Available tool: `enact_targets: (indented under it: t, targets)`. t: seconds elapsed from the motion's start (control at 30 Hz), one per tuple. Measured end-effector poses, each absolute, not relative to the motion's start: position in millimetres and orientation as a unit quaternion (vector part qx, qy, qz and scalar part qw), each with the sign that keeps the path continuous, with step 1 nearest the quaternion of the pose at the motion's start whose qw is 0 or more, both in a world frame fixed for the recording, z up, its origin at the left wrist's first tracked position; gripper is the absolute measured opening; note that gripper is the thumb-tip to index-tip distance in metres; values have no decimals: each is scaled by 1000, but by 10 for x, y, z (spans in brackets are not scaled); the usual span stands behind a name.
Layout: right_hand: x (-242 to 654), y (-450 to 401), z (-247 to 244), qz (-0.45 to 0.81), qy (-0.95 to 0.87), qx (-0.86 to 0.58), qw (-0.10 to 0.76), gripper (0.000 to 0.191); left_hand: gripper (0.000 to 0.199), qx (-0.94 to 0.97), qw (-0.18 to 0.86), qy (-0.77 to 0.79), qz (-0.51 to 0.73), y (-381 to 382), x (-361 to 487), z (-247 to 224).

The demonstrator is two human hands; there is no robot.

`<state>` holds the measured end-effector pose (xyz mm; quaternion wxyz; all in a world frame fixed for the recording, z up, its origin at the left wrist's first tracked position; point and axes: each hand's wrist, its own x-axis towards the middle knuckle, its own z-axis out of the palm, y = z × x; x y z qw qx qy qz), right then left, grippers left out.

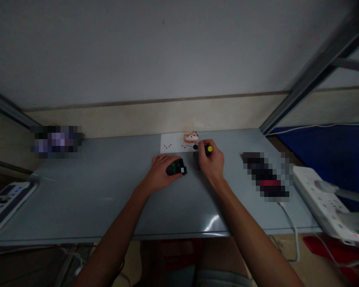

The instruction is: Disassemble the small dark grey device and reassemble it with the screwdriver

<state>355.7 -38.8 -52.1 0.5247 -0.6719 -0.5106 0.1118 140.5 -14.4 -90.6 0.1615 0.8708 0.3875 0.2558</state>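
Observation:
My left hand (pixel 163 172) is closed around a small black device with a green circuit board (pixel 176 167), resting low over the grey table. In my right hand (pixel 211 159) is a screwdriver (pixel 208 148) with a black and yellow handle. Its thin shaft points left, the tip close to a few tiny dark screws (pixel 183 146) on a white sheet of paper (pixel 175 139). More dark screws (pixel 167 146) lie on the sheet's left half. An orange and white animal-face item (pixel 191 137) sits at the sheet's far right. A dark piece (pixel 196 159), partly hidden, lies beside my right hand.
Blurred-out objects lie at the back left (pixel 57 141) and on the right (pixel 266 175) of the grey table (pixel 101 199). White power strips stand at the right edge (pixel 326 199) and left edge (pixel 10 203). A white cable (pixel 293 223) hangs over the front edge.

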Motion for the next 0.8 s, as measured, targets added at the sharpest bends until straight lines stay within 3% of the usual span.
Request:
enact_targets:
  t: [0.37,0.8]
  targets:
    - [3591,-354,-570,127,-511,-687,501,40,56,867,179,385,262,-136,1399,-901]
    - [3625,-368,-566,101,-452,-650,603,38,58,865,191,386,257,-110,1389,-934]
